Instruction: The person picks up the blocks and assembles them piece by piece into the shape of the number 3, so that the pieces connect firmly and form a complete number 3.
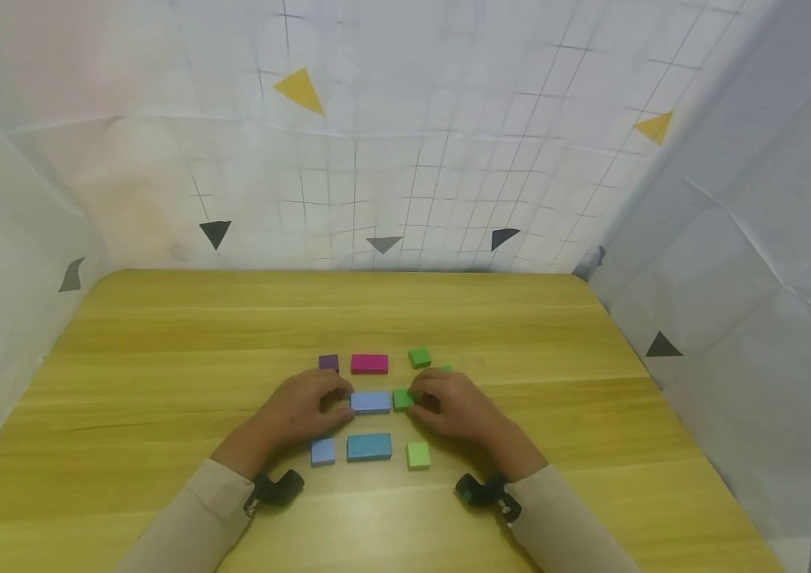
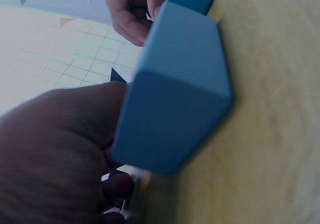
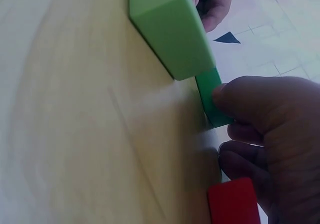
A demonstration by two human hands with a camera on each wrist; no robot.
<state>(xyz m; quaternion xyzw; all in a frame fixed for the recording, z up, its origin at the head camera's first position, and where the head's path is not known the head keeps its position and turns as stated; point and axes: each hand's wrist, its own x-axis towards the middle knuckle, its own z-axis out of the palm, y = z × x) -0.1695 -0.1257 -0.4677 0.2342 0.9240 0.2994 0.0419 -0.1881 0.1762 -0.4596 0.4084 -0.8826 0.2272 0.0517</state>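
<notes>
In the head view, my left hand (image 1: 308, 406) is at the left end of a long light-blue block (image 1: 371, 403), its thumb and fingers pinching that end. My right hand (image 1: 455, 404) pinches a small green block (image 1: 402, 399) just right of it; the two blocks sit nearly end to end on the table. In the right wrist view, the thumb presses the near face of the green block (image 3: 207, 96). A blue block (image 2: 175, 93) close to the left wrist camera hides the left fingertips.
Behind the hands lie a purple block (image 1: 329, 363), a magenta block (image 1: 369, 364) and green blocks (image 1: 419, 357). In front are a small blue block (image 1: 322, 452), a long teal-blue one (image 1: 369, 447) and a light-green one (image 1: 418, 455). A red block (image 3: 232, 204) appears near the right fingers.
</notes>
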